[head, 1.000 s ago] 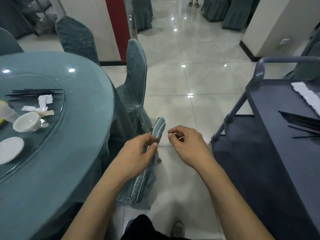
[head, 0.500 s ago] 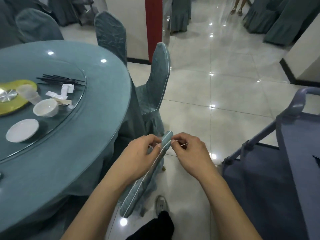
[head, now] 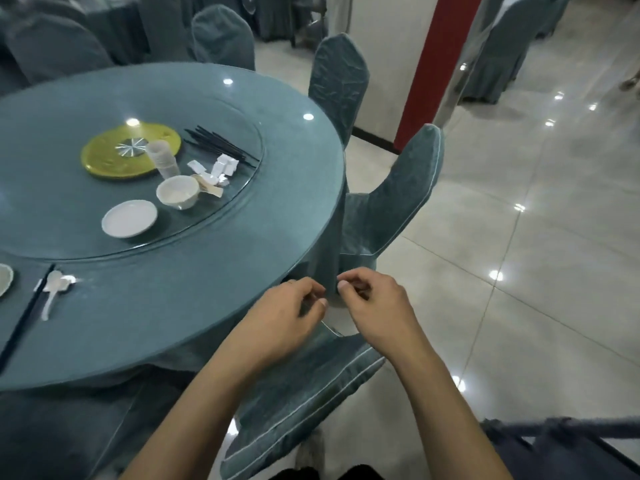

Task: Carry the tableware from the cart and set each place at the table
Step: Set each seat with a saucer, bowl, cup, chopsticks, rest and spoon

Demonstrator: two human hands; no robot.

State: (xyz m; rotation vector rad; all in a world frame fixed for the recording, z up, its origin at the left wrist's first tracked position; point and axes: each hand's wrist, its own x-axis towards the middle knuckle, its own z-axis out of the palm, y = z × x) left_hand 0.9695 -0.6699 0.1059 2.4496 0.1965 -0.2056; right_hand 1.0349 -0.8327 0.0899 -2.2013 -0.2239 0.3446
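Moved up to the table [head: 166, 306], the left hand [head: 287, 315] and right hand [head: 375, 304] are curled, contents indiscernible; one place seems laid, bowl [head: 177, 191] and plate [head: 129, 218] remain unplaced.

place: restaurant banquet hall | evidence: round table [head: 194, 303] with glass turntable [head: 52, 206], cloth-covered chairs [head: 337, 84]

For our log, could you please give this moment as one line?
at table; left hand curled; right hand curled; held item unclear
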